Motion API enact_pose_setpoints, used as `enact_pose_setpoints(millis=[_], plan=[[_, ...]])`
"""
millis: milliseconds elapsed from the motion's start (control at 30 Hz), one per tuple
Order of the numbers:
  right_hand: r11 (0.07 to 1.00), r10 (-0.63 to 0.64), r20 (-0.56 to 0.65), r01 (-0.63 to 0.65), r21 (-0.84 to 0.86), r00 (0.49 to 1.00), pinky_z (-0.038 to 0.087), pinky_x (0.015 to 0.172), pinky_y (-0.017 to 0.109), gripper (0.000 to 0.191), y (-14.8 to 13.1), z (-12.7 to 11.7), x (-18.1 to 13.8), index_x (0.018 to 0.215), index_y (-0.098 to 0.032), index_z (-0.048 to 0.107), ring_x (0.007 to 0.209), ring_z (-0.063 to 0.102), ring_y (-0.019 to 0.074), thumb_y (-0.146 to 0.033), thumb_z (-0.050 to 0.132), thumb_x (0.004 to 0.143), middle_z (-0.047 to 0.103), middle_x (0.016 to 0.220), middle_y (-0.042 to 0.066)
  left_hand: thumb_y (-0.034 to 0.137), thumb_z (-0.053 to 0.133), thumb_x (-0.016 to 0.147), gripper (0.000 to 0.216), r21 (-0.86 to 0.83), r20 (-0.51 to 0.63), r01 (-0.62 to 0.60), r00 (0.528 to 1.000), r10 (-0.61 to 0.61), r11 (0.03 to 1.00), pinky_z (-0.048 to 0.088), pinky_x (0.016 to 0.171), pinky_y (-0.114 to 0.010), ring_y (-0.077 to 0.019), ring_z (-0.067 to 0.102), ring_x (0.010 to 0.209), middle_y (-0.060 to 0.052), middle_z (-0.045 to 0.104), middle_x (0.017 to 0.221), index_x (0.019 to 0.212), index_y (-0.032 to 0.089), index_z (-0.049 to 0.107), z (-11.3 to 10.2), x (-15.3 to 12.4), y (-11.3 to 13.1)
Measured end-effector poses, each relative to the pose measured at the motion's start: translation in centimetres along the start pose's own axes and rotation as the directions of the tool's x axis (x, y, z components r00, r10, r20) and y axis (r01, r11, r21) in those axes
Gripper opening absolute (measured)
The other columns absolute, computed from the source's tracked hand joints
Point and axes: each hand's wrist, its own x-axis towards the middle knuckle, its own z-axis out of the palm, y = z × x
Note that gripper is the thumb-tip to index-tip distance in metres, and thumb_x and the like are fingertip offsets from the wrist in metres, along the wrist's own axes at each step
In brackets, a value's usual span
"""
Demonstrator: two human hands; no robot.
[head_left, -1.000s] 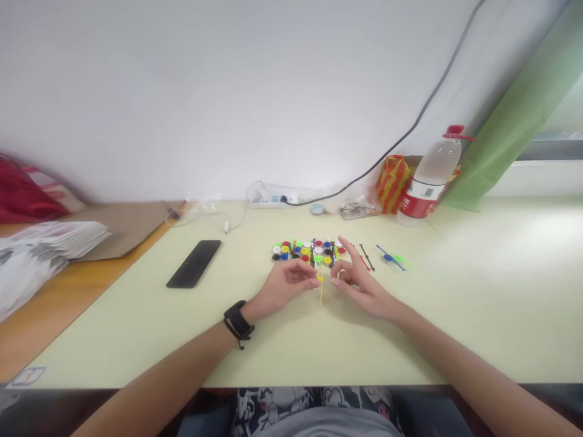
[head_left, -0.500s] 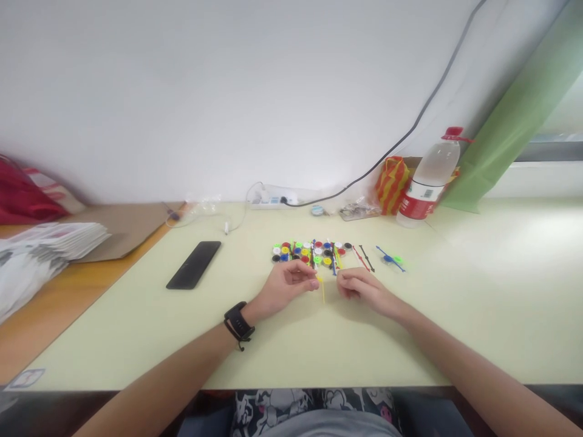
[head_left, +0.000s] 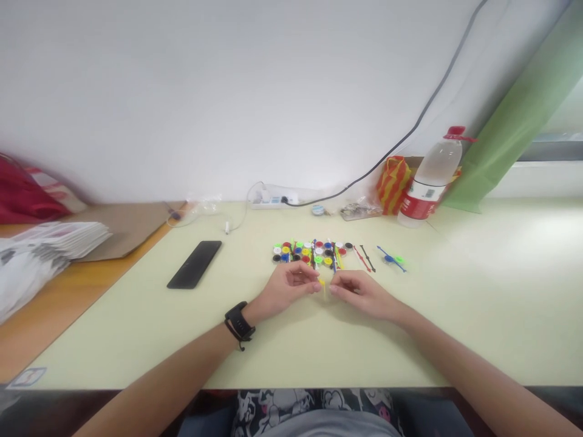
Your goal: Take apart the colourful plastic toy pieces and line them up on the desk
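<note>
My left hand (head_left: 291, 285), with a black watch on its wrist, pinches a thin yellow plastic arrow (head_left: 324, 290) between thumb and fingertips; the arrow points down. Close on its right is my right hand (head_left: 364, 292), thumb and fingers pinched together; I cannot make out what is between them. Just beyond the hands lie several small round discs (head_left: 328, 261) in red, blue, yellow, green, black and white, with thin coloured arrows among them. A red arrow (head_left: 362, 258) and a black arrow (head_left: 368, 258) lie apart to their right. Farther right is a blue arrow (head_left: 397, 263) with blue and green discs.
A black phone (head_left: 195, 264) lies left of the hands. At the back are a power strip (head_left: 268, 204) with cables, a plastic packet (head_left: 361, 210), a striped bag (head_left: 392, 182) and a large water bottle (head_left: 426, 182). Stacked papers (head_left: 68, 240) sit at the far left.
My right hand has moved left, its fingertips now close to the yellow arrow and its thumb showing. My left hand still holds the arrow, almost in the same place.
</note>
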Motion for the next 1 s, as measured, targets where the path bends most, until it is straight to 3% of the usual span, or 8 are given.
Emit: enact_pose_setpoints(millis=[233, 433, 567, 700, 800, 867, 933, 1000], plan=[[0.998, -0.003, 0.055, -0.001, 0.057, 0.999, 0.037, 0.057, 0.026, 0.034, -0.61, 0.39, -0.04, 0.092, -0.02, 0.062, 0.063, 0.044, 0.0133, -0.054, 0.058, 0.099, 0.05, 0.072, -0.002, 0.033, 0.087, 0.079, 0.03, 0.019, 0.069, 0.005, 0.998, -0.007, 1.0, 0.058, 0.081, -0.029, -0.016, 0.07, 0.085, -0.006, 0.074, 0.094, 0.099, 0.016, 0.074, 0.18, -0.24, 0.11], [0.998, -0.004, 0.046, 0.001, 0.06, 0.999, 0.035, 0.057, 0.027, 0.035, -0.32, 0.62, 0.04, 0.089, -0.02, 0.062, 0.063, 0.042, 0.0131, -0.053, 0.057, 0.1, 0.049, 0.072, -0.002, 0.03, 0.088, 0.078, 0.033, 0.024, 0.141, 0.01, 0.99, -0.013, 1.0, 0.058, 0.088, -0.031, -0.0174, 0.072, 0.09, -0.007, 0.074, 0.099, 0.103, 0.016, 0.072, 0.33, -0.42, 0.07], [0.999, -0.02, -0.015, 0.021, 0.045, 1.0, 0.036, 0.058, 0.028, 0.035, -0.29, 0.45, 0.04, 0.089, -0.021, 0.06, 0.063, 0.042, 0.014, -0.053, 0.056, 0.1, 0.049, 0.07, -0.002, 0.032, 0.086, 0.081, 0.033, 0.036, 0.098, 0.0, 0.995, -0.003, 0.999, 0.058, 0.09, -0.033, -0.0173, 0.071, 0.092, -0.008, 0.074, 0.101, 0.106, 0.016, 0.071, 0.3, -0.33, -0.01], [0.995, -0.057, -0.156, 0.069, 0.073, 0.986, 0.037, 0.061, 0.029, 0.031, -0.42, 0.33, -0.15, 0.117, -0.023, 0.058, 0.063, 0.042, 0.0148, -0.049, 0.056, 0.101, 0.046, 0.068, -0.004, 0.034, 0.085, 0.081, 0.032, 0.047, 0.012, 0.003, 1.0, -0.004, 0.999, 0.059, 0.088, -0.033, -0.0173, 0.071, 0.088, -0.008, 0.074, 0.099, 0.104, 0.015, 0.072, 0.04, -0.04, 0.03], [0.987, -0.048, -0.174, 0.074, 0.141, 0.983, 0.039, 0.063, 0.029, 0.052, -0.4, 0.57, -0.28, 0.147, -0.027, 0.041, 0.067, 0.047, 0.0153, -0.046, 0.057, 0.101, 0.051, 0.076, -0.003, 0.034, 0.087, 0.079, 0.031, 0.032, -0.051, 0.003, 0.999, -0.001, 0.999, 0.059, 0.086, -0.032, -0.0172, 0.072, 0.087, -0.006, 0.075, 0.097, 0.099, 0.015, 0.072, -0.17, 0.15, 0.02], [0.978, -0.017, -0.166, 0.051, 0.204, 0.986, 0.039, 0.064, 0.029, 0.064, -0.32, 0.76, -0.3, 0.156, -0.031, 0.029, 0.068, 0.048, 0.0143, -0.045, 0.059, 0.1, 0.056, 0.087, -0.002, 0.034, 0.088, 0.077, 0.031, 0.012, -0.08, 0.003, 0.997, -0.002, 1.0, 0.06, 0.085, -0.032, -0.017, 0.072, 0.086, -0.006, 0.075, 0.096, 0.097, 0.015, 0.072, -0.24, 0.21, -0.04], [0.968, 0.006, -0.143, 0.03, 0.248, 0.99, 0.039, 0.064, 0.028, 0.057, -0.19, 0.76, -0.29, 0.15, -0.031, 0.041, 0.068, 0.048, 0.0131, -0.046, 0.061, 0.099, 0.058, 0.094, 0.0, 0.034, 0.089, 0.077, 0.032, 0.002, -0.087, 0.008, 0.996, -0.007, 1.0, 0.06, 0.083, -0.031, -0.0167, 0.072, 0.084, -0.006, 0.075, 0.094, 0.097, 0.015, 0.073, -0.27, 0.23, -0.13], [0.964, -0.005, -0.049, 0.018, 0.265, 0.999, 0.036, 0.062, 0.029, 0.032, -0.03, 0.48, -0.27, 0.114, -0.023, 0.067, 0.063, 0.045, 0.0127, -0.049, 0.059, 0.099, 0.058, 0.083, 0.0, 0.034, 0.089, 0.077, 0.032, -0.004, -0.077, 0.012, 0.997, -0.012, 1.0, 0.06, 0.083, -0.031, -0.0166, 0.072, 0.083, -0.006, 0.076, 0.093, 0.097, 0.015, 0.073, -0.28, 0.22, -0.23]])
